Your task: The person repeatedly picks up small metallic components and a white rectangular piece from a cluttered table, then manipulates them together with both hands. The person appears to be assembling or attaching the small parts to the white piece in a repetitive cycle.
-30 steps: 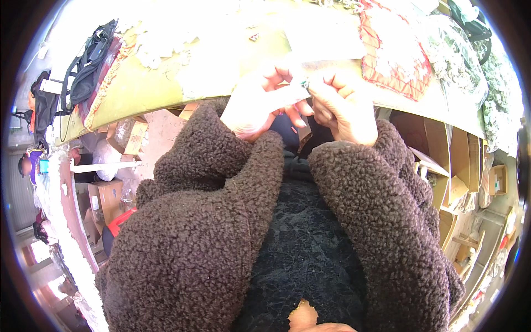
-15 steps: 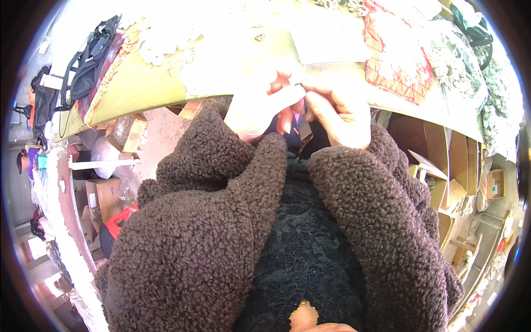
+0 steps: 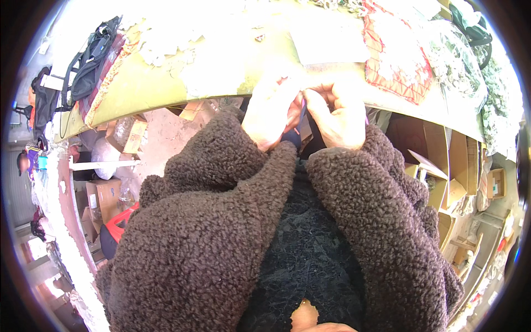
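At the near edge of a yellowish table (image 3: 149, 91), my left hand (image 3: 270, 116) and my right hand (image 3: 338, 119) meet fingertip to fingertip. Both are closed in a pinch, and strong light washes out the fingers. What they hold is too small and overexposed to name. A sliver of purple (image 3: 303, 103) shows between the hands, and I cannot tell what it belongs to. Brown fleecy sleeves (image 3: 365, 182) cover both my forearms.
A white sheet (image 3: 329, 41) lies beyond my hands, with a red mesh bundle (image 3: 398, 69) to its right. Clear plastic packing (image 3: 456, 61) is farther right. Black strapped fabric (image 3: 91, 58) lies at the table's left end. Cardboard boxes (image 3: 103, 195) stand below the table.
My left hand has shifted slightly right, closer to the right hand, and its fingers have curled in more. The small dark item seen between the fingertips is now hidden. My right hand has barely moved.
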Motion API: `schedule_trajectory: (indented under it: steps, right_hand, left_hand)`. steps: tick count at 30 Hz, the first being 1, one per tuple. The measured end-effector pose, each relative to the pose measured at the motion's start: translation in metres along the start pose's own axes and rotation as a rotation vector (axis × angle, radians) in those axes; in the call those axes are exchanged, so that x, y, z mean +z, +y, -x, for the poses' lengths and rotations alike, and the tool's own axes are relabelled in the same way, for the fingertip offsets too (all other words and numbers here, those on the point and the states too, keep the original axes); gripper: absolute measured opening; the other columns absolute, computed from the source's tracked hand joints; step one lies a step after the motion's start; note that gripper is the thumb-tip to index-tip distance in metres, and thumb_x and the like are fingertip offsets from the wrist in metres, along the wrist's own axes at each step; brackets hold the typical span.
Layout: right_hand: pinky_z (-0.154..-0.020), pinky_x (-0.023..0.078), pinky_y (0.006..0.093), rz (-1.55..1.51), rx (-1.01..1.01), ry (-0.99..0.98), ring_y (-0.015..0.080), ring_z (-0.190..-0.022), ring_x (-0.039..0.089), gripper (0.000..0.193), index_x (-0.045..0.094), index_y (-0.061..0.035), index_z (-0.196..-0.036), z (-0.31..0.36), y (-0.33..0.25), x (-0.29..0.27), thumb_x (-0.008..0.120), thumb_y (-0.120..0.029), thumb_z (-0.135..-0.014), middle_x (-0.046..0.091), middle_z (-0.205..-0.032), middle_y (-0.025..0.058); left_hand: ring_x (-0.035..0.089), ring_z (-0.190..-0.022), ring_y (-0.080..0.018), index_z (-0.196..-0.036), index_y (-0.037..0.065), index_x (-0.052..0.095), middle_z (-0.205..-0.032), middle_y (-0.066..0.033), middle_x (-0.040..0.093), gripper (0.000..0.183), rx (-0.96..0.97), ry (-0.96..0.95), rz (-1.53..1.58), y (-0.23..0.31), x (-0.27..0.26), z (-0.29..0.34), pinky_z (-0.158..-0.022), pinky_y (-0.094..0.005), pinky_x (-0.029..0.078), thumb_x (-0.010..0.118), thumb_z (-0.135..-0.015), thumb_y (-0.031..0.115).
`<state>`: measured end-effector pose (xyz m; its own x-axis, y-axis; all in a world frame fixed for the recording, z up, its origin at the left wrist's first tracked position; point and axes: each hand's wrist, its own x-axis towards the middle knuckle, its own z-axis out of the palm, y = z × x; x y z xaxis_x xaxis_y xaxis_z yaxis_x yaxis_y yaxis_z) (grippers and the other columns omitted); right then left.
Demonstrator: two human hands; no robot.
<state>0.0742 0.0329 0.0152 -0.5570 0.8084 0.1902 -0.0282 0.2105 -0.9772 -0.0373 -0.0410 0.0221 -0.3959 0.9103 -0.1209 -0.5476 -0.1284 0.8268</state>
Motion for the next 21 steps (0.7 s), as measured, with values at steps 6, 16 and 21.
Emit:
schedule_trajectory:
  steps: [6,16,21]
  right_hand:
    - [-0.052,0.045,0.0228,-0.067,-0.016,-0.027,0.0108,-0.058,0.059,0.012,0.064,0.0018,-0.086,-0.002,-0.008,-0.003,0.066,-0.008,-0.080,0.064,-0.067,0.0059]
    - [-0.047,0.043,0.0222,-0.202,0.304,-0.156,0.0093,-0.054,0.055,0.019,0.061,0.0035,-0.093,-0.007,0.001,-0.010,0.063,-0.012,-0.083,0.062,-0.065,0.0049]
    - [-0.054,0.047,0.0231,-0.201,0.141,-0.192,0.0102,-0.065,0.057,0.020,0.060,0.0019,-0.096,-0.011,-0.004,-0.014,0.065,-0.013,-0.083,0.062,-0.078,0.0091]
  left_hand:
    - [0.037,-0.039,-0.0097,-0.074,0.001,0.057,-0.049,-0.0016,0.046,0.030,0.092,0.053,-0.109,-0.001,0.003,0.002,-0.038,-0.0224,0.028,0.055,-0.090,0.026]
    - [0.048,-0.051,-0.0082,-0.098,0.001,0.055,-0.072,-0.0036,0.055,0.017,-0.029,-0.167,-0.041,0.006,-0.015,0.000,-0.045,-0.0198,0.039,0.053,-0.092,0.017]
    - [0.050,-0.050,-0.0095,-0.104,0.001,0.057,-0.075,-0.0055,0.058,0.019,-0.085,-0.190,-0.061,0.010,-0.017,-0.008,-0.043,-0.0206,0.039,0.052,-0.093,0.017]
